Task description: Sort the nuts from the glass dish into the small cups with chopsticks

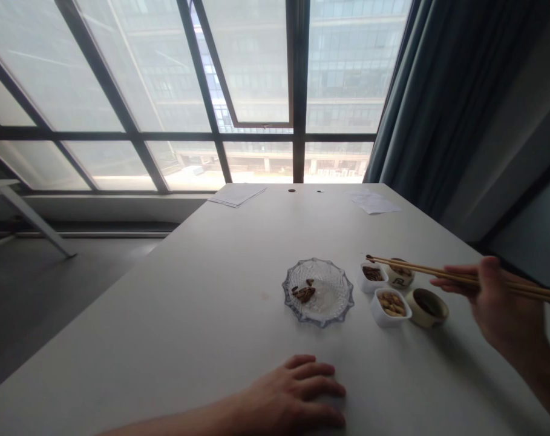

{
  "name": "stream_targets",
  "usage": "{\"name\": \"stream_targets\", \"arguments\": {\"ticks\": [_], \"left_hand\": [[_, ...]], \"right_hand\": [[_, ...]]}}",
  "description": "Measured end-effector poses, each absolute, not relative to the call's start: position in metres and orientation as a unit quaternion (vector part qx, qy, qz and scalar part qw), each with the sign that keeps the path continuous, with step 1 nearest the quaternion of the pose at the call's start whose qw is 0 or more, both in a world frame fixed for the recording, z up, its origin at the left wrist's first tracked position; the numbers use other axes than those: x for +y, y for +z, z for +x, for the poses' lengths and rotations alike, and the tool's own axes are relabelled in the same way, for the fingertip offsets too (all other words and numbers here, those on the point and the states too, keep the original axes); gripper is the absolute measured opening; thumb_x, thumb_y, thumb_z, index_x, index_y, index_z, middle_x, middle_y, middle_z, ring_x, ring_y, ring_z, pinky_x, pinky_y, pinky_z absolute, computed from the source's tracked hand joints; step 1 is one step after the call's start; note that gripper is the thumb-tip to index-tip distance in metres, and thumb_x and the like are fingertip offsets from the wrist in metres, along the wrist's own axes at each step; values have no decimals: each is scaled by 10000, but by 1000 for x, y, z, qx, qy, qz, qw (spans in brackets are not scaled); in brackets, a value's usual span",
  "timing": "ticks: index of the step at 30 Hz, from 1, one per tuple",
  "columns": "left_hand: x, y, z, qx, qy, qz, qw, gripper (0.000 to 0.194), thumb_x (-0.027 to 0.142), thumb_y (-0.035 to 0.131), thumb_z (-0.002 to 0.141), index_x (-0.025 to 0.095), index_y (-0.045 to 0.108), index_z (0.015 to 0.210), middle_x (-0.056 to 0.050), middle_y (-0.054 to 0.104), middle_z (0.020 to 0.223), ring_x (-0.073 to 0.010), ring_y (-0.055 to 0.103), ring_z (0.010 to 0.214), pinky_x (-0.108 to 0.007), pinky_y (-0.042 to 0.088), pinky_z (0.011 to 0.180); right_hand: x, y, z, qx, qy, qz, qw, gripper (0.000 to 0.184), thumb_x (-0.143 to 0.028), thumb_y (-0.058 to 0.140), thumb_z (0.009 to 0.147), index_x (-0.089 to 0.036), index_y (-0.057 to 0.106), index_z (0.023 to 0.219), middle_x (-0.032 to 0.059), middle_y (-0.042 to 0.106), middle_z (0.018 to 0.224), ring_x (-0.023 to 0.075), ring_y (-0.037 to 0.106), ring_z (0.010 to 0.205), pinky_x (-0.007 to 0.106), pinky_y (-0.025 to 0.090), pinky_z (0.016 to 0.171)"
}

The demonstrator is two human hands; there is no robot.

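My right hand is closed round a pair of wooden chopsticks. Between their tips is a small dark brown piece, above a white plastic cup of similar brown pieces. Next to it stands a second white cup holding tan nuts or kernels. Two small ceramic cups sit to the right: a patterned one under the chopsticks, and a darker one in front. Several brown pieces lie in a scalloped glass dish. My left hand rests on the table, fingers spread and holding nothing.
The white table stretches toward large windows. Paper sheets lie at its far left corner and more papers at the far right. A dark curtain hangs at the right; another table's leg shows at the left.
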State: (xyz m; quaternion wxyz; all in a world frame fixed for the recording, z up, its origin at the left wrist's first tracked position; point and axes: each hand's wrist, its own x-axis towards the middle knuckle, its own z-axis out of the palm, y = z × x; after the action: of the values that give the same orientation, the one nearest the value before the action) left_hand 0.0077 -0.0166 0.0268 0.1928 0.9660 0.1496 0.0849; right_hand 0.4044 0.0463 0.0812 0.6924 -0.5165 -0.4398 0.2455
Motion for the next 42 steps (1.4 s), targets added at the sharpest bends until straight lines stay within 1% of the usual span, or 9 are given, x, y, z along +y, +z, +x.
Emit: {"name": "stream_targets", "arguments": {"ticks": [7, 11, 14, 18, 22, 28, 33, 38, 42], "left_hand": [[-16, 29, 8, 148, 96, 965, 195, 253, 270, 599, 1097, 275, 655, 1344, -42, 627, 1541, -259, 515, 1501, -408, 323, 1307], [-16, 30, 8, 143, 89, 967, 193, 273, 349, 612, 1086, 281, 634, 1350, -50, 617, 1549, -270, 504, 1508, -408, 317, 1306], [-17, 30, 8, 146, 93, 964, 201, 269, 322, 607, 1086, 279, 635, 1351, -58, 622, 1544, -277, 507, 1505, -429, 322, 1303], [-17, 26, 8, 149, 101, 963, 200, 263, 257, 585, 1096, 278, 641, 1352, -51, 628, 1540, -267, 516, 1498, -429, 319, 1306], [-16, 21, 8, 143, 105, 965, 193, 266, 291, 617, 1079, 278, 634, 1344, -52, 633, 1532, -268, 521, 1491, -430, 315, 1306], [-16, 14, 6, 134, 105, 969, 177, 267, 298, 582, 1097, 276, 625, 1360, -40, 617, 1552, -257, 509, 1502, -405, 283, 1317], [-16, 6, 6, 130, 134, 968, 167, 238, 309, 558, 1118, 281, 638, 1340, -18, 636, 1530, -226, 522, 1490, -376, 268, 1321], [-17, 10, 7, 135, 126, 968, 172, 284, 349, 629, 1073, 268, 630, 1344, -43, 629, 1535, -258, 524, 1487, -404, 286, 1319], [-16, 13, 7, 134, 118, 969, 172, 277, 320, 608, 1084, 276, 626, 1357, -44, 631, 1534, -258, 520, 1495, -403, 290, 1318]], "right_hand": [[37, 74, 416, -425, 241, -535, 690, 438, -636, 783, 895, -204, 799, 825, 112, 793, 734, 318, 811, 644, 386, 707, 574], [40, 79, 413, -427, 234, -526, 697, 454, -641, 784, 897, -192, 810, 832, 109, 797, 731, 289, 810, 633, 345, 701, 589], [42, 83, 401, -445, 236, -521, 689, 475, -653, 775, 900, -187, 822, 828, 117, 798, 719, 282, 808, 624, 334, 699, 583], [42, 85, 362, -507, 278, -500, 645, 496, -669, 794, 877, -174, 834, 859, 122, 808, 725, 278, 810, 620, 340, 705, 605], [51, 75, 315, -560, 351, -474, 582, 506, -681, 761, 901, -181, 835, 903, 122, 825, 763, 289, 824, 665, 371, 709, 631], [76, 51, 280, -575, 386, -489, 531, 572, -767, 709, 886, -206, 801, 827, 110, 820, 736, 275, 809, 621, 373, 693, 589], [77, 45, 271, -555, 382, -505, 540, 541, -774, 726, 862, -241, 792, 798, 102, 820, 732, 294, 811, 633, 413, 707, 623], [72, 48, 268, -553, 361, -510, 551, 565, -785, 712, 866, -234, 787, 765, 115, 807, 698, 304, 803, 601, 418, 706, 588], [67, 57, 277, -546, 335, -503, 579, 554, -758, 732, 871, -216, 796, 775, 117, 806, 703, 304, 806, 600, 398, 708, 579]]}}
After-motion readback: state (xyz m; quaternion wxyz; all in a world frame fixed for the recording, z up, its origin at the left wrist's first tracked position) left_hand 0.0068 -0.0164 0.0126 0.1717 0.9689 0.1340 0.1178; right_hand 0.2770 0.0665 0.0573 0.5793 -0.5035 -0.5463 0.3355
